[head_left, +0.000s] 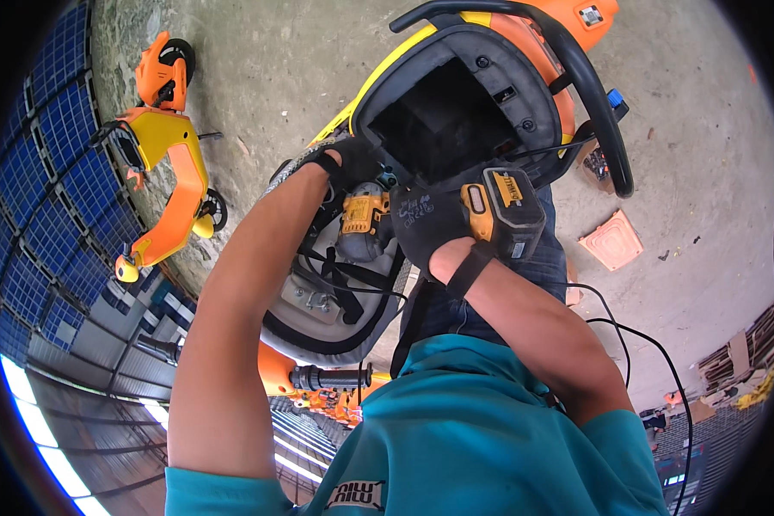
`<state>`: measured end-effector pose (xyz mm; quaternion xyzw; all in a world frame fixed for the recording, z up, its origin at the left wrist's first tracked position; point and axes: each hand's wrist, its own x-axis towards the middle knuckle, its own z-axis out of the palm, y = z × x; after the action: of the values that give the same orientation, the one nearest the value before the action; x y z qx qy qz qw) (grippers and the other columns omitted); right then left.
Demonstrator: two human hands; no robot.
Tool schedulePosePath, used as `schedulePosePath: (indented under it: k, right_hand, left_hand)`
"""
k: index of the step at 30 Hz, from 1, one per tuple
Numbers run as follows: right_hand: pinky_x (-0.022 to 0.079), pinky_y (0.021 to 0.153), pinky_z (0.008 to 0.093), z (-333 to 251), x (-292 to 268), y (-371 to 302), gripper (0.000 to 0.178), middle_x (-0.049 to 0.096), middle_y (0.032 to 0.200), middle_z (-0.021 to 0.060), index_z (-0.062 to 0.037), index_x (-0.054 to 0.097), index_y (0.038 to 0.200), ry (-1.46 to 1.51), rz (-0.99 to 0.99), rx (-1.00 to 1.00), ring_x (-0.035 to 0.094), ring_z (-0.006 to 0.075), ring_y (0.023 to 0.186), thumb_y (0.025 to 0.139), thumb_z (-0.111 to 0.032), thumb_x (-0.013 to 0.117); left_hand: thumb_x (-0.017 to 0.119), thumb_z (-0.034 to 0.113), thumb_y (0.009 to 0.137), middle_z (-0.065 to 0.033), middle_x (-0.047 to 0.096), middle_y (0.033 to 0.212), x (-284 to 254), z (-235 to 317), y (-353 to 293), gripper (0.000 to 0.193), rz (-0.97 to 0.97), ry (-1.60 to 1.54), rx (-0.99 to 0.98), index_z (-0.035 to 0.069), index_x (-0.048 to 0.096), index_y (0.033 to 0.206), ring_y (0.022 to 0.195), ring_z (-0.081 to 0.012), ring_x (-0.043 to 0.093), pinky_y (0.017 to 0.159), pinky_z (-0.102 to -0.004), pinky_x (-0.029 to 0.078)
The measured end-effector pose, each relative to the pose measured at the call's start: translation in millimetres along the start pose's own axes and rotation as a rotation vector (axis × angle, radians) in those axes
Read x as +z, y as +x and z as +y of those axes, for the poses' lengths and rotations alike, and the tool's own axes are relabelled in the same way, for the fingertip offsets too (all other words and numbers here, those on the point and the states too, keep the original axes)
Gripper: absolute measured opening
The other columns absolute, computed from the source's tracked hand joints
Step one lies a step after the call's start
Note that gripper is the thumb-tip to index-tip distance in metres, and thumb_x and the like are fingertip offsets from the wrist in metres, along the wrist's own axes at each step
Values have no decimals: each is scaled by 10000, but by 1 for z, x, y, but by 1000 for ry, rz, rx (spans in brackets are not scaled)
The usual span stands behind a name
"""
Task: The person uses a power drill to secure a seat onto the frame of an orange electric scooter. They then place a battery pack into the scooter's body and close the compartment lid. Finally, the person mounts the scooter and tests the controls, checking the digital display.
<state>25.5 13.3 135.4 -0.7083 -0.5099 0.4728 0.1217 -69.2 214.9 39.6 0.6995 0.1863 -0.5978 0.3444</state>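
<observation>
My right hand (426, 225), in a black glove, grips the handle of a yellow-and-black cordless impact driver (365, 222). Its battery sticks out to the right of my fist, and its nose points away from me. Beside that nose, my gloved left hand (353, 163) is closed at the near edge of an orange-and-yellow scooter's open storage box (374, 95). What those fingers pinch is too dark and small to name. Below the driver lies the upturned seat (297, 331), its pale underside showing metal fittings and black straps.
A black bar (598, 129) curves around the scooter's far right side. Another orange-and-yellow scooter (185, 176) stands at the left on the concrete floor. An orange plastic panel (612, 240) lies at the right. Black cables (654, 340) hang near my right arm.
</observation>
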Motion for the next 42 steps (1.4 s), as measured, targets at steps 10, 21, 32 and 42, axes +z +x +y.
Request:
schedulePosePath:
  k: [10, 21, 32, 42]
  right_hand:
    - [533, 772, 432, -8, -16, -33, 226, 706, 922, 125, -47, 613, 1090, 43, -108, 41, 712, 278, 843, 895, -158, 582]
    - [559, 702, 375, 3, 31, -40, 208, 694, 881, 112, -47, 606, 1077, 13, 32, 48, 701, 257, 842, 896, -149, 587]
    - [564, 687, 406, 0, 20, -38, 229, 712, 947, 155, 2, 607, 1093, 163, -75, 102, 710, 311, 843, 894, -98, 556]
    - [559, 734, 377, 7, 10, -9, 219, 734, 961, 119, -88, 703, 1062, -200, -219, -64, 721, 256, 888, 869, -181, 656]
  left_hand:
    - [588, 356, 897, -187, 714, 1019, 5, 30, -43, 362, -10, 55, -114, 42, 724, 1016, 952, -343, 670, 848, -416, 514]
    - [590, 247, 895, -145, 711, 1040, 28, 14, -15, 279, -32, 553, 391, 71, 703, 1080, 940, -309, 691, 825, -368, 554]
    - [573, 249, 900, -156, 707, 1046, 40, 1, 4, 277, -49, 670, 358, 69, 710, 1060, 968, -327, 683, 844, -380, 549]
    - [669, 194, 802, -141, 732, 974, 24, 39, 1, 230, -132, 92, -161, 65, 744, 978, 889, -310, 715, 744, -389, 563]
